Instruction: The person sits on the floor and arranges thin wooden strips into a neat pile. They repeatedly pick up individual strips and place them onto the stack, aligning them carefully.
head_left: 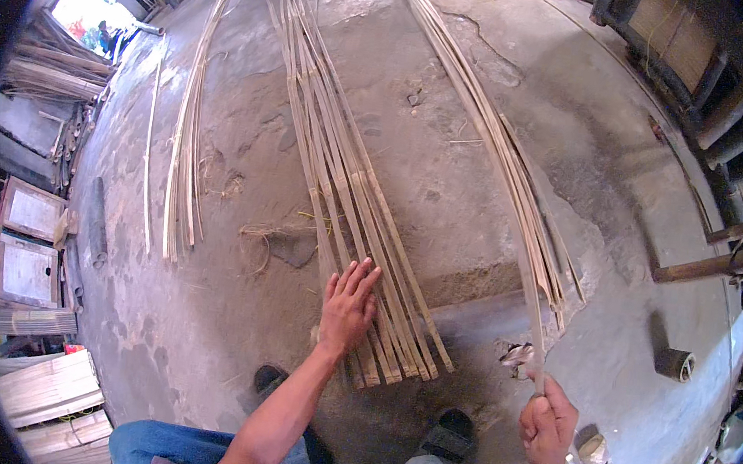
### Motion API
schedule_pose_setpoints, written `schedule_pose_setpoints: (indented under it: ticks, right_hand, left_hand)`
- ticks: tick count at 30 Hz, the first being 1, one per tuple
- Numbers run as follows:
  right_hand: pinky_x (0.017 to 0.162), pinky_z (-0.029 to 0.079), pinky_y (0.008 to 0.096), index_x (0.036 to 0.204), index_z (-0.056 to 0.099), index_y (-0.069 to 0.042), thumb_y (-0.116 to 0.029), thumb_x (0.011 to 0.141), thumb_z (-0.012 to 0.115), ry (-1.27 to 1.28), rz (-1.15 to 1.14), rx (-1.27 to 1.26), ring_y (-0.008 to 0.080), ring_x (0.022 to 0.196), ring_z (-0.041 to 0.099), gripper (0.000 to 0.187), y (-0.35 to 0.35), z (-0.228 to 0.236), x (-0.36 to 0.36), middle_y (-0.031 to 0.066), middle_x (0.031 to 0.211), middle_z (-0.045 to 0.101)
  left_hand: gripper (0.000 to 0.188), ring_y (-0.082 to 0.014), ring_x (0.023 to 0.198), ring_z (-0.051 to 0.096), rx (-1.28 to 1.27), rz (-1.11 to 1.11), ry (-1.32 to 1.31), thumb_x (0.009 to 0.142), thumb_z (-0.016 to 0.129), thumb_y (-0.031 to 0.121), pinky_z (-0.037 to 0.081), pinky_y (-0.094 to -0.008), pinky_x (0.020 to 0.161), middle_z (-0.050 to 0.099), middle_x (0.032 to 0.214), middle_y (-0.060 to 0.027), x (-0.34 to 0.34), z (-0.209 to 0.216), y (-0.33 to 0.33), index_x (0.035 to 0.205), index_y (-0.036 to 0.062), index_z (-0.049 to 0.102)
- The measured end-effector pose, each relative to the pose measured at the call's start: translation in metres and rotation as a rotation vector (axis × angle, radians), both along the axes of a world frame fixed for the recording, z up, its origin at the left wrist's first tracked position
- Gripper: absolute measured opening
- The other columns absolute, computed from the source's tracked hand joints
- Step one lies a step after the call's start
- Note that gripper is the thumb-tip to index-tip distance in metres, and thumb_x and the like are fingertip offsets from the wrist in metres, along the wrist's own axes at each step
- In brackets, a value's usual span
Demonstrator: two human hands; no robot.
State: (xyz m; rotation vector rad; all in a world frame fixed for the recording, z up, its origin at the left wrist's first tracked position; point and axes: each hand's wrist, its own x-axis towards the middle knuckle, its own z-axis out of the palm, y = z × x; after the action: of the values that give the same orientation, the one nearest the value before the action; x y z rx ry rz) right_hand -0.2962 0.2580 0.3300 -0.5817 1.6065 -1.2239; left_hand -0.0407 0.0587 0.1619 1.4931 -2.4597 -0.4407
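Note:
Long split bamboo strips lie side by side on the floor in front of me, their near ends fanned out. My left hand rests over the left side of this bundle, fingers stretched out and lying on the strips. At the right, my right hand is closed around the near end of one bamboo strip. That strip runs away from me along a second bundle of bamboo strips. A crumpled pale scrap lies on the floor just left of the held strip.
A smaller strip bundle and a single strip lie farther left. Flat stacked slats are at the lower left. On the right are a short bamboo tube and a wooden pole. My sandalled foot is near the bundle.

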Motion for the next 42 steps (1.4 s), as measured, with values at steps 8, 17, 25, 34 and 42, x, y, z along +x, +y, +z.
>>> schedule_pose_setpoints:
  ticks: [8,17,25,34,42]
  right_hand:
    - [0.042,0.028,0.0213,0.130,0.052,-0.004,-0.030,0.097,0.048,-0.025,0.170,0.022,0.0040,0.046,0.036,0.042,-0.013,-0.074,0.022,-0.0056,0.053,0.040]
    - [0.044,0.029,0.0205,0.128,0.053,0.001,-0.022,0.095,0.045,0.123,0.144,-0.009,0.0032,0.047,0.034,0.040,-0.032,-0.096,0.014,-0.0042,0.054,0.040]
    - [0.049,0.035,0.0225,0.128,0.053,-0.002,-0.019,0.098,0.044,0.065,0.241,0.037,0.0054,0.053,0.040,0.035,-0.047,-0.107,0.030,-0.0046,0.060,0.042]
    - [0.052,0.039,0.0250,0.131,0.052,-0.002,-0.023,0.097,0.046,0.137,0.343,0.030,0.0083,0.055,0.044,0.039,-0.078,-0.116,0.037,-0.0012,0.061,0.046]
    - [0.069,0.050,0.0272,0.113,0.064,-0.002,-0.012,0.089,0.062,0.136,0.070,0.179,0.0116,0.073,0.061,0.026,-0.001,-0.167,0.042,0.0043,0.083,0.067]
  left_hand:
    - [0.055,-0.0218,0.137,0.032,0.011,0.018,-0.025,0.086,0.054,0.016,0.021,-0.0440,0.113,0.036,0.148,-0.0024,0.004,-0.005,0.002,0.139,0.0211,0.041]
    - [0.055,-0.0228,0.137,0.032,0.016,0.001,-0.018,0.086,0.053,0.016,0.022,-0.0446,0.113,0.035,0.148,-0.0015,-0.001,-0.013,0.001,0.139,0.0205,0.041]
    - [0.055,-0.0229,0.137,0.033,0.000,-0.001,-0.007,0.086,0.053,0.015,0.022,-0.0446,0.113,0.036,0.148,-0.0020,0.003,-0.008,0.000,0.139,0.0203,0.041]
    - [0.049,-0.0255,0.134,0.037,-0.056,0.007,0.032,0.088,0.052,0.015,0.023,-0.0444,0.112,0.041,0.145,-0.0045,0.004,-0.024,-0.002,0.136,0.0190,0.046]
    - [0.049,-0.0236,0.136,0.033,-0.049,0.017,0.011,0.089,0.051,0.016,0.022,-0.0446,0.113,0.038,0.146,-0.0031,0.005,-0.019,-0.002,0.137,0.0205,0.045]
